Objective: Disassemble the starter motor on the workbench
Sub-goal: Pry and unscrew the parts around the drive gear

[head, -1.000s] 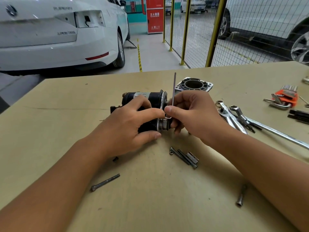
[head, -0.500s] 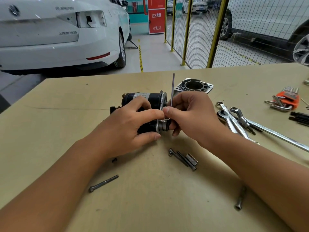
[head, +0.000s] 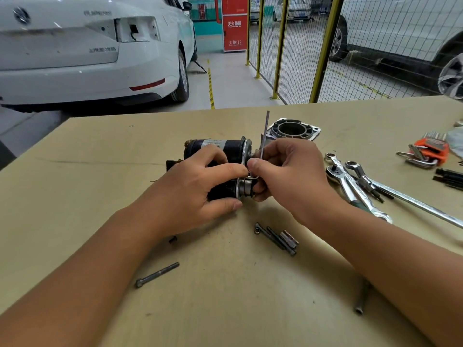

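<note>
Black cylindrical starter motor [head: 220, 149] lying on its side on the tan wooden workbench [head: 225, 309], largely covered by both hands; only the far black barrel with its pale label and a silver end collar showing. Gripped by the left hand [head: 195, 194], fingers curled over the top, thumb underneath at the near side. Slim dark hex key [head: 266, 136] pinched by the right hand [head: 288, 179] just past the left thumb, long arm standing upright, short arm hidden between the fingertips at the motor's silver end. Exact seat of the key's tip impossible to make out.

Compared with half a second ago, barely any change: same grips, same upright key.

Behind the right hand, grey cast-aluminium end housing [head: 293, 130], partly blocked by the knuckles. Right of that hand, chrome ratchet and spanners [head: 355, 186], their handles crossing; farther right, orange-holdered hex key set [head: 426, 152], with dark bits cut off by the frame edge. Near the right wrist, cluster of dark bolts and a socket [head: 278, 237]. Below the left forearm, long loose bolt [head: 157, 274]; another dark bolt [head: 362, 300] half hidden under the right forearm.

Beyond the bench, white car [head: 87, 51], red cabinet [head: 234, 23], yellow-framed mesh fence [head: 295, 46].
</note>
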A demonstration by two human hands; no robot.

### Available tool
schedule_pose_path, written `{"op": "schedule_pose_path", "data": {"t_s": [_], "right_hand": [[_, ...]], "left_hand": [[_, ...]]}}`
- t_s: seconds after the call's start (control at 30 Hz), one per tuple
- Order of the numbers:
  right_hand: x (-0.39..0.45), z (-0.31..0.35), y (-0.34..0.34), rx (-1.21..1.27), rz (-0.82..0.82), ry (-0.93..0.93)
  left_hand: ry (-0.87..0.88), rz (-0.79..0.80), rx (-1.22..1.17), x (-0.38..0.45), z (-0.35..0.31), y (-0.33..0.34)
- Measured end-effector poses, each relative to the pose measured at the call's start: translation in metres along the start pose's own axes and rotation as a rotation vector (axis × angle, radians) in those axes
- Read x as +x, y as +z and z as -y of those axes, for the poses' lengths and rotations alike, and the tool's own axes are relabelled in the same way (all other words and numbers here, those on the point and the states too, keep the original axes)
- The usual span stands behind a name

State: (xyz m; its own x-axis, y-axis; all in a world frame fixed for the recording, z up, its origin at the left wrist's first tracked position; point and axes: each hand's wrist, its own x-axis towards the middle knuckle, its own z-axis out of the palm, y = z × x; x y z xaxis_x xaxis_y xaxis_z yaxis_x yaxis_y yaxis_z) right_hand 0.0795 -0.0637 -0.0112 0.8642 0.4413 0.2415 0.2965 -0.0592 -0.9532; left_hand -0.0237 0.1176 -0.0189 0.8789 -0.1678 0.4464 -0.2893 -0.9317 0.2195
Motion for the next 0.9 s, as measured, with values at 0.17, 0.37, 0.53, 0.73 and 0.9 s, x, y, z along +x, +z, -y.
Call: {"op": "schedule_pose_path", "data": {"t_s": [0.17,0.37,0.53,0.73,0.9], "right_hand": [[0.002,0.001,-0.003,0.066,0.059,0.043],[0.002,0.0,-0.004,0.087,0.087,0.037],[0.003,0.0,-0.006,0.107,0.111,0.043],[0.006,0.001,-0.011,0.062,0.188,-0.015],[0.009,-0.003,-0.018,0.073,0.28,-0.1]], "left_hand": [[0.0,0.014,0.008,0.0,0.0,-0.001],[0.0,0.026,0.014,0.001,-0.001,-0.001],[-0.003,0.022,0.009,0.002,-0.001,-0.001],[0.004,0.015,0.018,0.001,0.002,0.0],[-0.004,-0.016,-0.003,-0.001,0.0,0.003]]}}
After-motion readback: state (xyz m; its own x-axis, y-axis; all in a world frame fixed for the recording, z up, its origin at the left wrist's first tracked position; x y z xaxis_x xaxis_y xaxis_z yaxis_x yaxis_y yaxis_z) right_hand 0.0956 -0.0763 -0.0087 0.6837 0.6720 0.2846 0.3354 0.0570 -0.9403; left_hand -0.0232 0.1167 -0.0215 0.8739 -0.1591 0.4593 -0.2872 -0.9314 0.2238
